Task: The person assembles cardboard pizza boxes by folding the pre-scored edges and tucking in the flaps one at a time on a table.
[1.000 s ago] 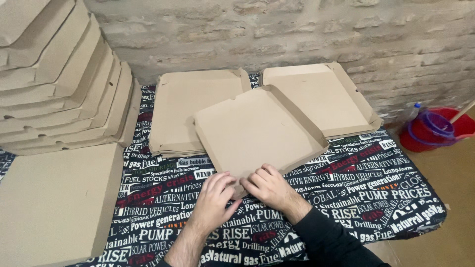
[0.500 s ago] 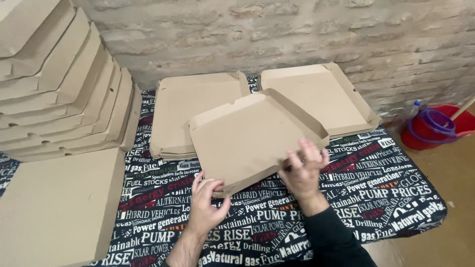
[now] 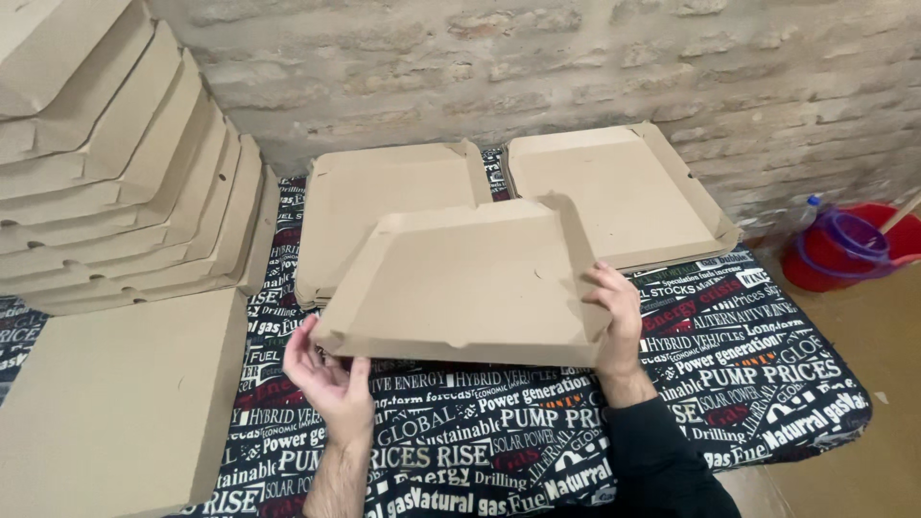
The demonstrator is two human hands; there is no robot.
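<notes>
— What is changed since a second ago?
— The cardboard tray (image 3: 460, 283) is now lifted off the printed cloth (image 3: 748, 374), clamped at 3 o'clock by the right hand (image 3: 614, 317); the left hand (image 3: 326, 369) is open at 8 o'clock, touching its corner.

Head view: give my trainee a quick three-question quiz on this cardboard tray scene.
1. True or false: the right hand grips the right edge of the lifted cardboard tray.
2. The left hand is at the tray's: A) far edge B) near left corner C) middle.
3. Fill in: the red bucket stands on the ____.

Key: 1 true; 2 B; 3 floor.
</notes>
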